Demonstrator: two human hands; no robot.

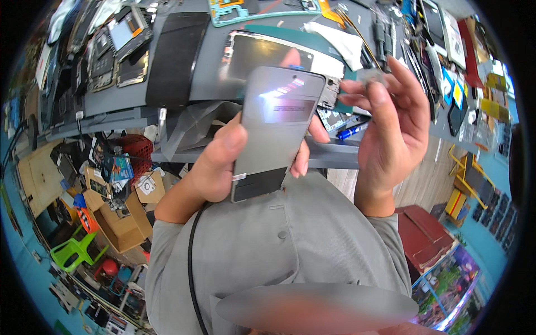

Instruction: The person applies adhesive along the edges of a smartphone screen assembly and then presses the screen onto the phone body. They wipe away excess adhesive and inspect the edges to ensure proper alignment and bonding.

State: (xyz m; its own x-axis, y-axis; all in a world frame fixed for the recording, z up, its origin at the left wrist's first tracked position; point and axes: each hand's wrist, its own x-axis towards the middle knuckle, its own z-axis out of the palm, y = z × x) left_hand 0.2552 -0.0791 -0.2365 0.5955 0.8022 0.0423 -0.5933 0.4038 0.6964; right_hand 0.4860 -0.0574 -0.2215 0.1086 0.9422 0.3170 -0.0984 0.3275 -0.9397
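Observation:
My left hand is closed round a phone screen panel, thumb on its left edge and fingertips at its right edge. The panel is tilted upright in front of my chest, and ceiling light reflects in its grey face. To the right, my raised right hand pinches a small greyish, see-through scrap between thumb and fingers; its exact kind is unclear. Behind the panel, an opened phone body lies on a green mat, partly hidden by the panel.
Left of the mat lies a long black panel, with stripped phone parts beyond. A clear plastic bag hangs at the bench edge. White cloth, a blue marker and several screwdrivers lie rightward. A cable crosses my shirt.

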